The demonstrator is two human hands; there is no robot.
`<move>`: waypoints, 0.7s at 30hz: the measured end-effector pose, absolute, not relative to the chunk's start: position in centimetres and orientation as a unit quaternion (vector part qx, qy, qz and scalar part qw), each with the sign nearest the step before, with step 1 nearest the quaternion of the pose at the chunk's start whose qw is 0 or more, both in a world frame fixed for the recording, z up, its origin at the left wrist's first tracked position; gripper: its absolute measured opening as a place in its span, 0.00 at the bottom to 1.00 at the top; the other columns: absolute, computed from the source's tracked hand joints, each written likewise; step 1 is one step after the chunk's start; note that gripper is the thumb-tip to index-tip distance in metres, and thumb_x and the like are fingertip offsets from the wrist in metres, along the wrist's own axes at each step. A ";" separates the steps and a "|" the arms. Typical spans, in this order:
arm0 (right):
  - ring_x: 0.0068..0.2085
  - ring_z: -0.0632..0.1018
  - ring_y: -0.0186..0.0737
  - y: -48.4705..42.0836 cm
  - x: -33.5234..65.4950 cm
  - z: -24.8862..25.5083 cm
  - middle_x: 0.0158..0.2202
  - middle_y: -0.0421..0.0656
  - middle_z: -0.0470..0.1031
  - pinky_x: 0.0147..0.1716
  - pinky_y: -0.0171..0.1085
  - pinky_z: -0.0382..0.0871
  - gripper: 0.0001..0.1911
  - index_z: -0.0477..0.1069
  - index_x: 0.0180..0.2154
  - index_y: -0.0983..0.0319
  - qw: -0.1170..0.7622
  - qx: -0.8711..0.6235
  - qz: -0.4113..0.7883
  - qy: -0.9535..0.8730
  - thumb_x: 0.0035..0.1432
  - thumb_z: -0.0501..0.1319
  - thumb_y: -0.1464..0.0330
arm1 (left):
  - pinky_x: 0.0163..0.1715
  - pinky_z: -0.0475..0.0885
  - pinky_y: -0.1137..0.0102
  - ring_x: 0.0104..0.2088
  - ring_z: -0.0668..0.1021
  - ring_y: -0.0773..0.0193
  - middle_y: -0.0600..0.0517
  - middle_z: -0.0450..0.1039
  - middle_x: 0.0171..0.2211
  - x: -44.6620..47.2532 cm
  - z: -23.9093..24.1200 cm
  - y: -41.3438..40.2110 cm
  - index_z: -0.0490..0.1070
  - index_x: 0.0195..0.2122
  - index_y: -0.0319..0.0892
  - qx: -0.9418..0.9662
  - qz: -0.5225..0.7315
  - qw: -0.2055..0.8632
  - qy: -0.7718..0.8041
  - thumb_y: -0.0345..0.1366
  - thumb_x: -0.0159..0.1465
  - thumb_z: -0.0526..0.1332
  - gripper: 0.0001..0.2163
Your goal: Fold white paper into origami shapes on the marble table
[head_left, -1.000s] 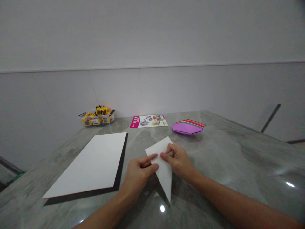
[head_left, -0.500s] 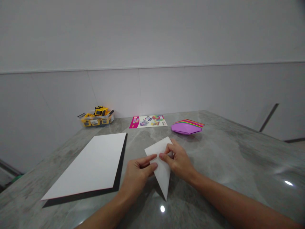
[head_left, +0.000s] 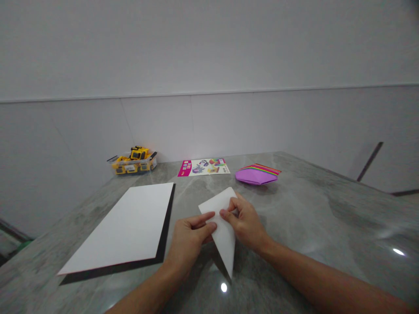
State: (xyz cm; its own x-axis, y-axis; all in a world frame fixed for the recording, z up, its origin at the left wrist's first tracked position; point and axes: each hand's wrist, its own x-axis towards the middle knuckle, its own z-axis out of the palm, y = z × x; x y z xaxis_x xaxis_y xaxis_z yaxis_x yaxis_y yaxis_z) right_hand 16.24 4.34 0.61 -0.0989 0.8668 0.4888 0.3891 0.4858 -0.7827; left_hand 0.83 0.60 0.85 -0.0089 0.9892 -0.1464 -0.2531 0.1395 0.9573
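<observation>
A folded sheet of white paper [head_left: 224, 231], kite-like with a sharp point toward me, is held between both hands over the grey tabletop. My left hand [head_left: 190, 240] pinches its left edge, thumb and index finger lying on the paper. On the right side, my right hand [head_left: 247, 222] grips the paper between thumb and curled fingers. Both thumbs are near the middle of the sheet, a small distance apart. The underside of the paper and some fingertips behind it are hidden.
Left of my hands lies a stack of white paper [head_left: 127, 226] with a dark border along two sides. Farther back are a clear tub [head_left: 134, 166] of yellow toy vehicles, a printed booklet [head_left: 204, 167] and a purple folded-paper piece [head_left: 257, 175] with rainbow stripes. A wall stands behind the marbled table [head_left: 310, 209].
The paper's lower point has swung slightly right and down. My right thumb has shifted a little to the right; my left hand stays nearly in place.
</observation>
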 end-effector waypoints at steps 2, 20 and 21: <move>0.32 0.71 0.38 4.5 16.1 0.4 0.32 0.41 0.68 0.30 0.35 0.63 0.09 0.61 0.26 0.61 0.518 -0.440 0.297 -0.671 0.50 0.61 0.68 | 0.33 0.77 0.70 0.29 0.81 0.61 0.46 0.79 0.27 0.8 1.0 0.7 0.77 0.40 0.34 0.376 0.537 0.590 0.470 0.28 0.50 0.70 0.15; 0.19 0.76 0.36 2.8 14.8 0.3 0.18 0.41 0.72 0.17 0.31 0.68 0.23 0.66 0.27 0.66 0.281 -0.319 0.692 -0.583 0.47 0.62 0.51 | 0.29 0.79 0.71 0.29 0.81 0.62 0.42 0.79 0.31 -0.5 2.2 1.9 0.75 0.41 0.31 0.263 0.654 0.555 0.442 0.18 0.54 0.63 0.13; 0.19 0.76 0.36 2.8 14.8 0.3 0.19 0.42 0.73 0.18 0.31 0.68 0.22 0.66 0.27 0.66 0.273 -0.318 0.696 -0.583 0.46 0.63 0.52 | 0.29 0.79 0.71 0.29 0.81 0.62 0.42 0.79 0.31 -0.5 2.1 1.9 0.75 0.41 0.31 0.260 0.655 0.553 0.445 0.18 0.54 0.63 0.13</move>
